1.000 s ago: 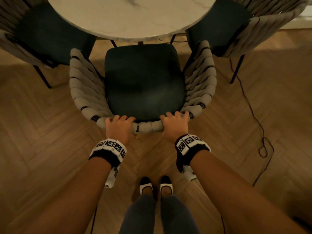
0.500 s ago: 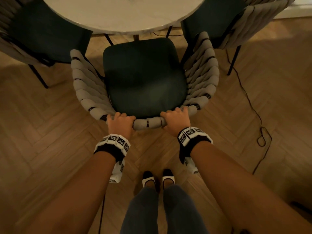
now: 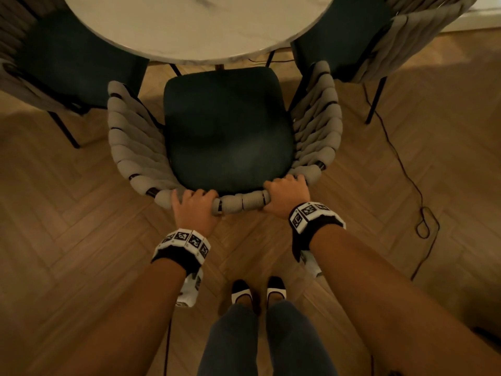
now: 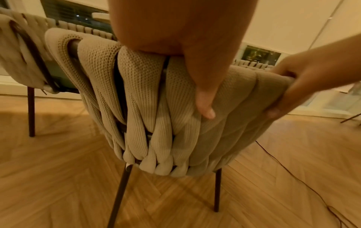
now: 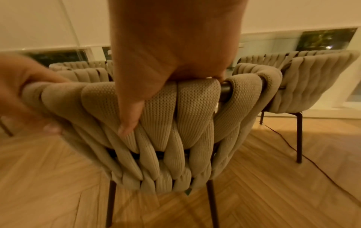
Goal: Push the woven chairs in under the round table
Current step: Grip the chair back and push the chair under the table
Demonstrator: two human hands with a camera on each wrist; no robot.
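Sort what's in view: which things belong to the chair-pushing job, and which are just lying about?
Job:
- middle woven chair, gripped by left hand and right hand
- round table
- left woven chair
- right woven chair

Lying about:
- black cable on the floor

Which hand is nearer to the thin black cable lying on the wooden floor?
Right. The right hand grips the woven chair's back rail on the side where the thin black cable runs; the left hand grips the rail farther away.

Dim warm indoor light, soft shadows on floor, wrist views blurred, wide-angle bending at edges
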